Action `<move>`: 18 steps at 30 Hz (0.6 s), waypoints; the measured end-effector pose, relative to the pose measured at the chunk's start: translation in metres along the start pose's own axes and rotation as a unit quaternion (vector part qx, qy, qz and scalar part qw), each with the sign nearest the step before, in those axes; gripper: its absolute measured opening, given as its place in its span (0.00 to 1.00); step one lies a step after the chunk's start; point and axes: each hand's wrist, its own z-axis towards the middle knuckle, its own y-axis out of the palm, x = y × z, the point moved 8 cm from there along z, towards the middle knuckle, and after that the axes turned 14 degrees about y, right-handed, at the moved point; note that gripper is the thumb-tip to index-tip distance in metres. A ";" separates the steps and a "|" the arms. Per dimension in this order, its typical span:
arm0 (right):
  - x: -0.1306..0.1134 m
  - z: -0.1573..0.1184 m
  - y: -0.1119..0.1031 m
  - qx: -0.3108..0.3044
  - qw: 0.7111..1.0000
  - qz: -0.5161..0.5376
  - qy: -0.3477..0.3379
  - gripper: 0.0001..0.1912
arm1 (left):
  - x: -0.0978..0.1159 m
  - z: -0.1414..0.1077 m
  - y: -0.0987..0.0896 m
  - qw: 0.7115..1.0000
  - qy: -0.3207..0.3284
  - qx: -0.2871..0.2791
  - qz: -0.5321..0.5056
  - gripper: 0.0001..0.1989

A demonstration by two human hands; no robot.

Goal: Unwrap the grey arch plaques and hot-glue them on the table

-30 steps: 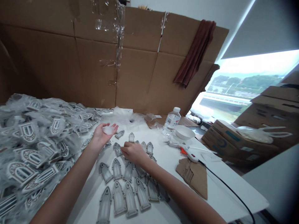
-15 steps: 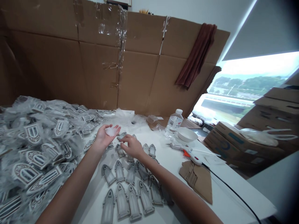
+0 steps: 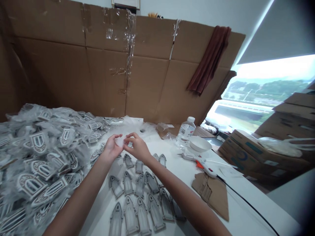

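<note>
A small stack or piece of translucent white sheet (image 3: 119,141) rests in my left hand (image 3: 112,147), with the palm turned up and the thumb along its edge. My right hand (image 3: 138,148) meets it from the right, thumb and fingers pinched at the sheet's edge. How many pieces are there I cannot tell. Beneath and in front of both hands, several grey arched window-shaped frames (image 3: 132,214) lie in rows on the white table (image 3: 98,214). A smaller arched frame (image 3: 127,161) lies just under my right hand.
Bagged arched window pieces (image 3: 38,142) are heaped on the left. To the right are a clear plastic bottle (image 3: 185,132), a white bowl (image 3: 199,144), a glue gun (image 3: 204,167) with its cord, and a torn cardboard piece (image 3: 211,193). A tall cardboard wall (image 3: 105,82) stands behind.
My right hand has moved up and left from above the small frames to the translucent sheet in my left hand. The left hand's fingers have curled more around it. The view has shifted slightly.
</note>
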 end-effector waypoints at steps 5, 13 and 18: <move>0.008 0.013 0.002 -0.025 0.999 0.024 0.007 0.09 | -0.002 -0.002 0.001 1.000 -0.001 0.006 -0.008 0.05; 0.023 0.036 0.002 -0.018 0.997 0.067 0.041 0.10 | -0.006 -0.005 -0.003 0.999 -0.007 0.041 -0.009 0.06; 0.051 0.058 -0.001 0.008 0.988 0.096 0.121 0.14 | -0.004 -0.003 -0.007 0.999 -0.005 0.050 -0.019 0.05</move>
